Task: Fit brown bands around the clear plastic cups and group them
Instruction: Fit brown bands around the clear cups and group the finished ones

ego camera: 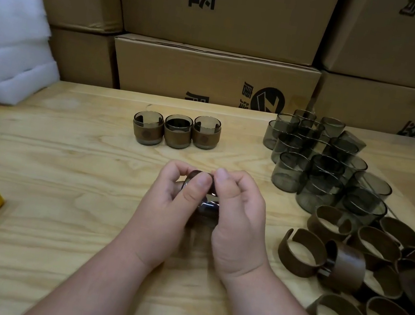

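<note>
Gripping one cup (pixel 202 203) above a pale wooden table (pixel 54 214), the left hand (pixel 165 205) and right hand (pixel 237 217) pinch its rim. Loose brown bands (pixel 348 263) lie right; three banded cups (pixel 177 131) and bare cups (pixel 318 159) sit beyond, before stacked cardboard boxes (pixel 214 76).

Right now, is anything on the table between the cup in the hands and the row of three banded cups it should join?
Nothing visible: the table is bare between the held cup and the banded row.
</note>
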`<act>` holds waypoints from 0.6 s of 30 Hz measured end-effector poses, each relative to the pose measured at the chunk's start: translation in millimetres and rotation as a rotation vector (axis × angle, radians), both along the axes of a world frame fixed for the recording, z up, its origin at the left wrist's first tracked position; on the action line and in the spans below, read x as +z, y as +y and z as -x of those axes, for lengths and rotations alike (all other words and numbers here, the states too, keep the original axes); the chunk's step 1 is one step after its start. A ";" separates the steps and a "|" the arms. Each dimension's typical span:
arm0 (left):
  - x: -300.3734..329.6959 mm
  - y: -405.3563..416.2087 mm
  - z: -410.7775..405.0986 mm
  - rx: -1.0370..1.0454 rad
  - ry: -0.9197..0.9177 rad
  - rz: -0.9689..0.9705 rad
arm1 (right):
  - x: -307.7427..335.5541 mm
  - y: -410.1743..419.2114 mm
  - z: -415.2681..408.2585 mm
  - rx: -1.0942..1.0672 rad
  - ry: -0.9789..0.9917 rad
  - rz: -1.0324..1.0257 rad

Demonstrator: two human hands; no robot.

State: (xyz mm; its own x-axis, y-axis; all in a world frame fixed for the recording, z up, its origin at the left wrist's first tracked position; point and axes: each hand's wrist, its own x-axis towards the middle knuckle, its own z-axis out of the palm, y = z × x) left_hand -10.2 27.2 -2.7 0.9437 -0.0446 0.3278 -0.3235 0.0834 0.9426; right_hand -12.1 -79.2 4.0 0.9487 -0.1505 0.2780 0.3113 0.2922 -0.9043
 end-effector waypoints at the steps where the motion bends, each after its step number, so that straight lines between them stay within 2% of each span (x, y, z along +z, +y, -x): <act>1: 1.2 -0.3 0.5 0.002 0.000 -0.009 | 0.4 0.1 -0.1 -0.021 0.005 0.004; 6: 0.9 -3.2 4.1 -0.022 0.007 -0.078 | -0.6 -2.7 -4.2 -0.223 0.077 0.070; 11: -2.0 -3.5 5.6 -0.030 0.087 -0.025 | -3.8 -6.4 -6.7 -0.407 0.126 0.191; 14: -3.1 -1.1 1.8 0.046 0.052 -0.011 | -2.7 -3.6 -3.4 -0.295 0.126 0.158; 18: 0.7 2.1 -1.0 0.166 0.055 0.086 | -2.1 1.5 -1.0 -0.032 0.049 0.257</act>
State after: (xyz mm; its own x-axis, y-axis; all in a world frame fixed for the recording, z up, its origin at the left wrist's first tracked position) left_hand -9.2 29.4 -2.0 0.9524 0.1389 0.2713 -0.2876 0.1142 0.9509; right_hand -11.0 -77.7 1.8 0.9580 -0.1108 0.2644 0.2703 0.0421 -0.9618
